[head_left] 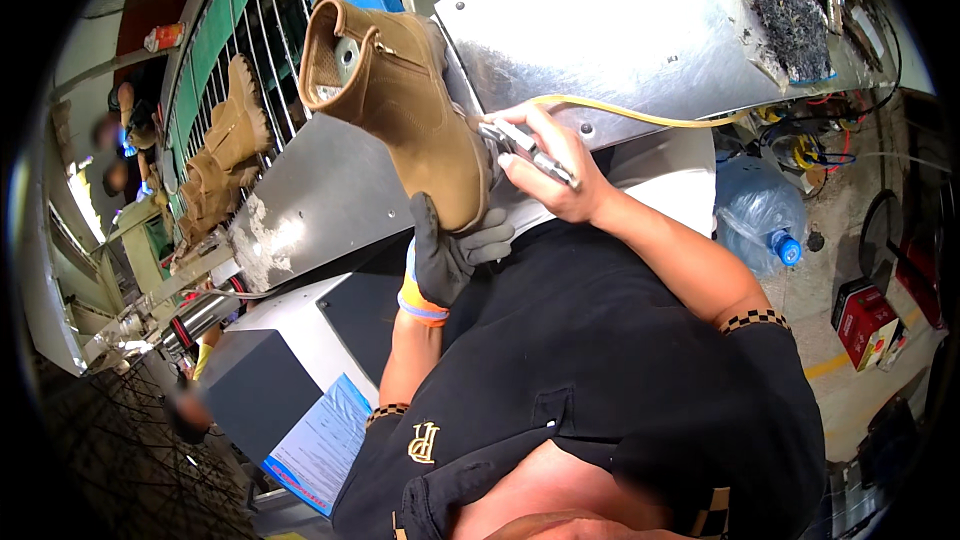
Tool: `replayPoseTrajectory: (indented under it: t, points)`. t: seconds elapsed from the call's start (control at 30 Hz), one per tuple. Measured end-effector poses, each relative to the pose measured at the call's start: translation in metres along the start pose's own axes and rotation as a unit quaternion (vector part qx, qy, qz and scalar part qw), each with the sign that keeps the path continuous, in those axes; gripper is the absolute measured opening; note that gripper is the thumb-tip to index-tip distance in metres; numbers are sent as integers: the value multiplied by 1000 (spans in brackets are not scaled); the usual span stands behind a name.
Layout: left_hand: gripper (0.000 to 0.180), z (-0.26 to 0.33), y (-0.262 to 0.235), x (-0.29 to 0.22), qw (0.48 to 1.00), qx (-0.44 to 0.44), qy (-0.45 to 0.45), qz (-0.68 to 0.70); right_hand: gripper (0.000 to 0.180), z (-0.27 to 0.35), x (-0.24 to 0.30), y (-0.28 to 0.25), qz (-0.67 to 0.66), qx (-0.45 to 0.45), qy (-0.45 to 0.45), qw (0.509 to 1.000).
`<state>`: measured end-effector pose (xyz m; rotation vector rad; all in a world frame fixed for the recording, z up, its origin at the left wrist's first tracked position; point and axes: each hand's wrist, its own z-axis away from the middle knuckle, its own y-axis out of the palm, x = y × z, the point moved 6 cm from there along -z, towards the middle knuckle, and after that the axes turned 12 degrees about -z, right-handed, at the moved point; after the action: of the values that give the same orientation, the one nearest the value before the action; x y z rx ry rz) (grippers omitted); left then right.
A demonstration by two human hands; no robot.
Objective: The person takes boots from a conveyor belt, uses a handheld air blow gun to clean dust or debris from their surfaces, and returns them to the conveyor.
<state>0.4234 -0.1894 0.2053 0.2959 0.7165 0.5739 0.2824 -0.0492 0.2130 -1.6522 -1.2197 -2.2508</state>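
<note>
A tan ankle boot (405,105) with a side zipper lies tilted over the edge of a metal bench, its shaft opening to the upper left and its toe toward me. My left hand (452,252), in a dark grey glove with an orange and yellow cuff, grips the boot's toe from below, thumb on the near side. In my bare right hand (565,165) is a slim silver metal hand tool (527,148), its tip beside the boot's sole edge. A yellow hose (640,117) runs from behind that hand to the right; its join to the tool is hidden.
Several tan boots (238,120) stand on a wire rack (275,15) at the left. Dark scraps (785,20) lie on the metal bench (600,20). A clear water jug (755,205) and a red box (866,325) are at the right. Other people appear at the far left.
</note>
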Motion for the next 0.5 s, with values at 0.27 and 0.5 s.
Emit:
replayPoseTrajectory:
  t: [0.27, 0.5]
  points:
    - [92, -10, 32, -5, 992, 89, -60, -60, 39, 38, 20, -20, 37, -17, 71, 997]
    - [100, -22, 54, 2, 982, 155, -100, -29, 35, 58, 56, -21, 88, -39, 131, 987]
